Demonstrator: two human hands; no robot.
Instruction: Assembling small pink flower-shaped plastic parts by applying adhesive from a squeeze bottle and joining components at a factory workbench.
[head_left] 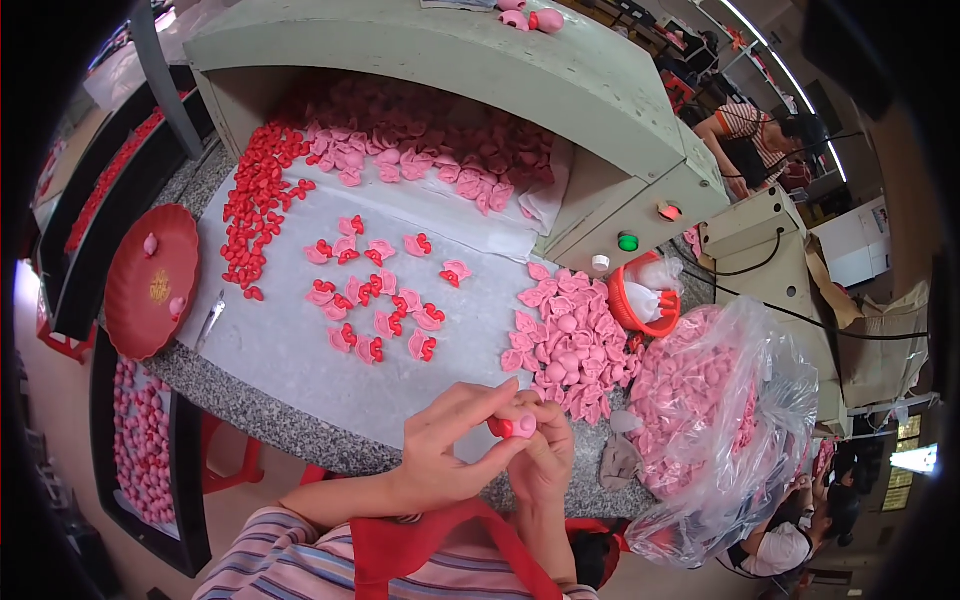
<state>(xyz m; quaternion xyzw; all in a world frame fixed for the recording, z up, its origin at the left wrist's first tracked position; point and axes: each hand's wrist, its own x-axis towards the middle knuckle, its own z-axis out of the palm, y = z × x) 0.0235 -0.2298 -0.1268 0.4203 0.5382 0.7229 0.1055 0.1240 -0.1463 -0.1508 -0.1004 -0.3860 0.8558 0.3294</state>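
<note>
Above the table's front edge, my left hand [452, 440] and my right hand [547, 455] are closed together on a small pink-and-red moulded piece [517, 427]. My fingertips pinch it from both sides and hide part of it. Just beyond my hands, a pile of loose pink moulded pieces [568, 345] lies on the white sheet [290, 365]. Several joined pink-and-red pieces [385, 322] are spread over the sheet's middle. Small red pieces [258, 205] form a long heap at the left.
A grey metal housing [440, 45] stands behind, with pink pieces [430, 140] inside its opening. On the left are a red dish [140, 310], a metal blade [211, 320] and a black tray [195, 480]. An orange basket [645, 325] and a plastic bag [710, 400] stand right.
</note>
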